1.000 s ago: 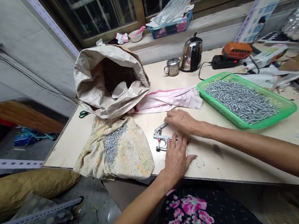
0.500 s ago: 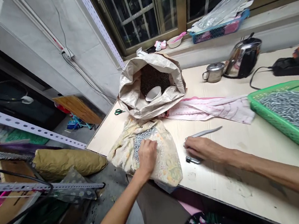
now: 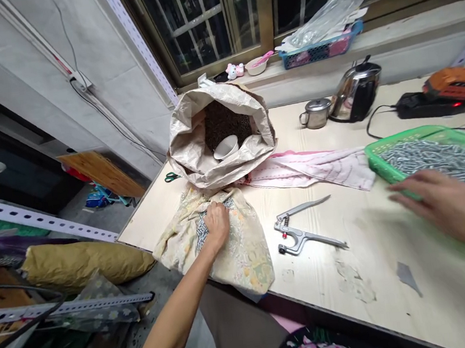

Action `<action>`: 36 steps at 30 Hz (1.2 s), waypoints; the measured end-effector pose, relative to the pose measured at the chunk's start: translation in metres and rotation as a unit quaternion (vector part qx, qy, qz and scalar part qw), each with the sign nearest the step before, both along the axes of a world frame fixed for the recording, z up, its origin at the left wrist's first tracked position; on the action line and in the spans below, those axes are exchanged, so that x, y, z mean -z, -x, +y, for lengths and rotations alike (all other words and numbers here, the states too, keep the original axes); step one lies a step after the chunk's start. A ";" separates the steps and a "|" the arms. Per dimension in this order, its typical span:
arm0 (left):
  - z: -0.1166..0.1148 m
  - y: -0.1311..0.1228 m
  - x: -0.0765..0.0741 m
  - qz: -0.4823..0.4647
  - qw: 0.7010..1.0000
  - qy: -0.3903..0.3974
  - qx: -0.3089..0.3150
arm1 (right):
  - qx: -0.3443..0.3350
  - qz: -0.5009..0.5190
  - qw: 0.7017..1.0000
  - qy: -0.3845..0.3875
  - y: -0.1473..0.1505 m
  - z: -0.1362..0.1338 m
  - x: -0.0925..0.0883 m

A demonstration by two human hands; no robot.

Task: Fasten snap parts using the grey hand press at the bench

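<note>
My left hand [image 3: 216, 223] rests with fingers curled on a pale flowered cloth [image 3: 242, 252] that holds a small heap of silver metal pieces [image 3: 200, 235]; whether it holds any of them is hidden. My right hand [image 3: 444, 205] hovers open, fingers stretched out, just in front of a green basket [image 3: 379, 166] filled with silver metal pieces. A metal hand press tool [image 3: 298, 229] lies free on the table between the two hands.
A large paper sack [image 3: 195, 150] with dark contents and a white cup [image 3: 226, 147] stands behind the cloth. A pink-white cloth [image 3: 320, 167], scissors [image 3: 171, 177], kettle [image 3: 353, 91], metal mug [image 3: 315, 113] and orange-black charger [image 3: 446, 85] lie further back. The table edge [image 3: 317, 313] runs near me.
My right hand let go of the press tool and moved right toward the green basket. My left hand went from beside the tool to the flowered cloth. The view swung left.
</note>
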State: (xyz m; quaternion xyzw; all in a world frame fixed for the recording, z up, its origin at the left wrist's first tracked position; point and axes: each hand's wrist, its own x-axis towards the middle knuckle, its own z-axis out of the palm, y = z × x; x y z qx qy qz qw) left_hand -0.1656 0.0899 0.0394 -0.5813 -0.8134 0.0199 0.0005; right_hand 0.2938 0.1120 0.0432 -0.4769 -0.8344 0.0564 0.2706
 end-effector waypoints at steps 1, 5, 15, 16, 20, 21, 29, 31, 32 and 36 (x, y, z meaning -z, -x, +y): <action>0.001 0.000 -0.002 0.000 1.000 0.008 0.005 | -0.012 -0.010 1.000 0.018 0.020 -0.012 0.005; 0.004 0.002 -0.011 -0.001 0.998 0.027 0.048 | -0.116 -0.005 0.986 0.117 0.103 -0.047 0.012; -0.027 0.006 -0.004 -0.106 0.987 -0.011 0.120 | -0.099 -0.093 0.985 0.110 0.152 -0.060 0.041; -0.031 0.004 -0.004 -0.134 0.984 -0.020 0.112 | -0.099 -0.098 0.984 0.107 0.151 -0.059 0.042; -0.047 -0.014 -0.012 -0.333 0.942 -0.013 0.047 | -0.132 -0.114 0.982 0.068 0.148 -0.057 0.038; -0.051 -0.021 -0.013 -0.401 0.916 -0.002 0.025 | -0.141 -0.115 0.982 0.055 0.147 -0.058 0.035; -0.074 -0.080 0.002 -0.607 0.793 0.021 -0.038 | -0.165 -0.165 0.971 -0.053 0.147 -0.065 0.015; -0.075 -0.085 0.005 -0.586 0.809 0.025 -0.022 | -0.164 -0.180 0.968 -0.063 0.146 -0.065 0.015; -0.075 -0.086 0.006 -0.573 0.819 0.026 -0.012 | -0.164 -0.185 0.967 -0.063 0.146 -0.064 0.016; -0.075 -0.089 0.005 -0.508 0.861 0.023 0.031 | -0.163 -0.185 0.967 -0.057 0.145 -0.065 0.017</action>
